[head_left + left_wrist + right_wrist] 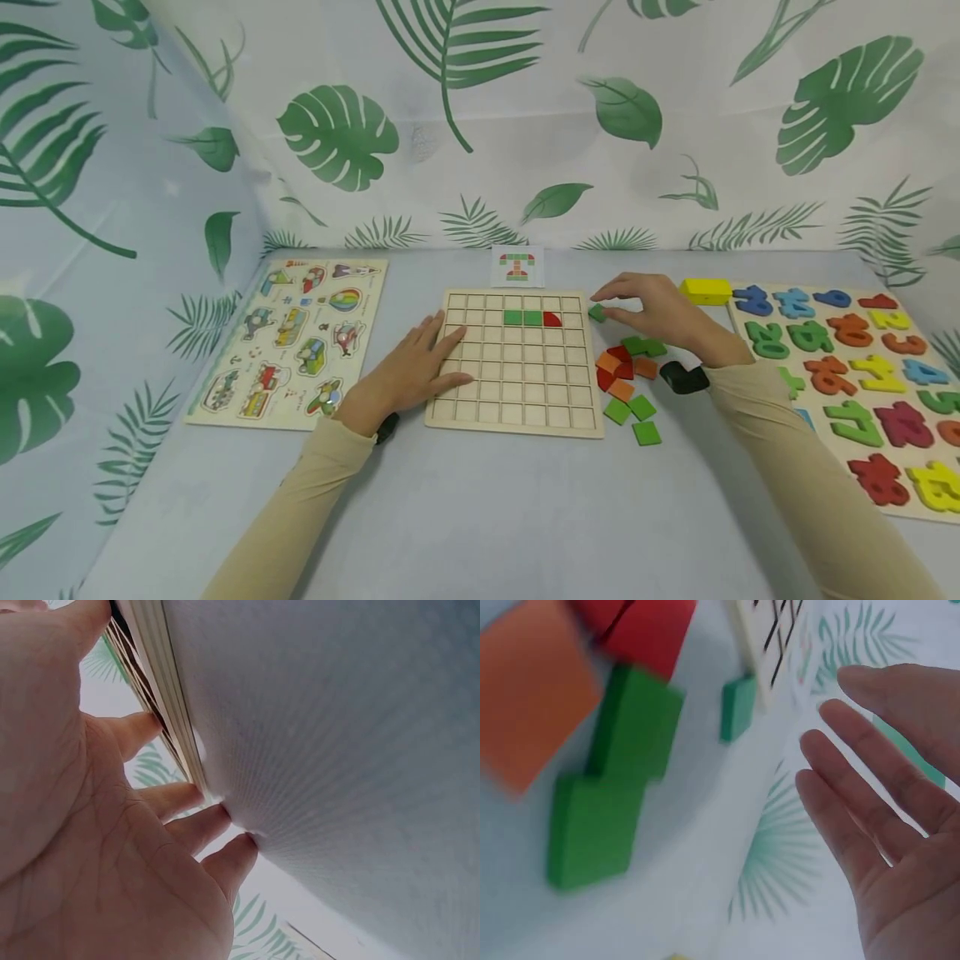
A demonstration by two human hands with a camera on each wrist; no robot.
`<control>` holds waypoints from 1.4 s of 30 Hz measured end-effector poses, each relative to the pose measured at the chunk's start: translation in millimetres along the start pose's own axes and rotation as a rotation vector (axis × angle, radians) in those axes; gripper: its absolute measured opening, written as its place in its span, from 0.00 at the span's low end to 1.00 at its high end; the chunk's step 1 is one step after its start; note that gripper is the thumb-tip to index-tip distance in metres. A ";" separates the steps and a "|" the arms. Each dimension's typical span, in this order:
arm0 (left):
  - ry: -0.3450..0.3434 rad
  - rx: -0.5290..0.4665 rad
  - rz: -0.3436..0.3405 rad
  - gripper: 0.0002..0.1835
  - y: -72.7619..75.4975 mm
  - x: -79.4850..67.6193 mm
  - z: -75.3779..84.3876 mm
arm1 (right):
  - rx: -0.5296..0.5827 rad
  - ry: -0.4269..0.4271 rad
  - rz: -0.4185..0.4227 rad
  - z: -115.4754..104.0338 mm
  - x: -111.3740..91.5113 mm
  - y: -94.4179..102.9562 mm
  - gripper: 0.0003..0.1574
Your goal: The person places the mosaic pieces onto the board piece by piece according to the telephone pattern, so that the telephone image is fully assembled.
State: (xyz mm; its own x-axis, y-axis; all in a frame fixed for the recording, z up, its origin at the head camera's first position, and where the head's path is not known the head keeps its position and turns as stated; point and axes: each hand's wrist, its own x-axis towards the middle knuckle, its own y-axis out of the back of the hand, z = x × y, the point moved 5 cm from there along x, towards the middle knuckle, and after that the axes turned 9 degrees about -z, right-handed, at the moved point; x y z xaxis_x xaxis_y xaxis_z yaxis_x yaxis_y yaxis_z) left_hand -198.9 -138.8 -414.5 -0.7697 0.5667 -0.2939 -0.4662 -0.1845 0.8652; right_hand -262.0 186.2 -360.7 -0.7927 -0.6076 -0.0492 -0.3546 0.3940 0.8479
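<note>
A wooden grid board (517,375) lies on the table, with two green square tiles (522,317) and a red quarter-round tile (552,319) in one row near its top. My left hand (405,367) rests on the board's left edge, fingers spread; the left wrist view shows fingertips at the board's side (176,712) and on the table. By the board's upper right edge lies a loose green tile (597,312). Over it hovers my right hand (656,308), thumb and fingers apart; in the right wrist view that tile (737,709) sits clear of the fingers.
Loose red, orange and green tiles (622,389) lie right of the board. Behind it is a pattern card (517,267). A vehicle puzzle (300,333) lies left, a number puzzle (862,375) right, with a yellow block (705,292) at its corner.
</note>
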 end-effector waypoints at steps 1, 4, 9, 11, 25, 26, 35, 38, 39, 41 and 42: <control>0.000 -0.001 0.001 0.43 0.4 -0.5 0.0 | 0.002 -0.006 -0.003 2.4 -1.9 0.8 0.17; 0.004 -0.001 -0.004 0.44 0.3 -0.9 -0.8 | 0.017 -0.014 -0.012 7.1 -4.5 0.6 0.17; 0.004 0.005 -0.008 0.44 -1.4 1.0 -2.0 | 0.046 -0.065 -0.048 13.0 0.0 -6.2 0.20; -0.001 0.005 -0.002 0.44 -1.4 1.1 -1.4 | 0.054 -0.092 -0.063 15.0 3.2 -10.4 0.20; -0.002 0.003 0.002 0.43 0.2 -1.0 1.0 | 0.016 -0.140 -0.067 22.2 12.2 -20.6 0.19; -0.003 0.005 0.002 0.43 0.2 -0.6 0.9 | 0.020 -0.148 -0.075 21.9 12.2 -19.8 0.19; 0.001 0.012 0.006 0.44 0.3 -0.8 0.3 | 0.035 -0.212 -0.155 20.6 7.0 -12.1 0.18; 0.005 0.015 0.001 0.44 -0.8 -0.1 -0.5 | 0.030 -0.206 -0.167 20.8 6.0 -11.1 0.18; 0.002 0.016 0.005 0.44 -0.9 0.1 -0.6 | 0.028 -0.205 -0.170 21.1 5.8 -11.0 0.18; -0.004 0.016 0.012 0.44 -1.0 0.3 -0.7 | 0.026 -0.208 -0.174 21.6 5.6 -10.8 0.19; -0.007 0.015 0.014 0.44 -0.9 0.3 -0.6 | 0.025 -0.212 -0.176 22.0 5.3 -10.7 0.19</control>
State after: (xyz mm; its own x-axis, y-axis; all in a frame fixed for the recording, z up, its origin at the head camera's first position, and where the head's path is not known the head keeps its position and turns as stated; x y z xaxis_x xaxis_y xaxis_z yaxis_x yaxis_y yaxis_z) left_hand -198.9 -138.9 -415.6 -0.7733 0.5695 -0.2787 -0.4487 -0.1810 0.8752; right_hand -273.3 193.9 -381.6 -0.8031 -0.5110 -0.3064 -0.5061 0.3138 0.8034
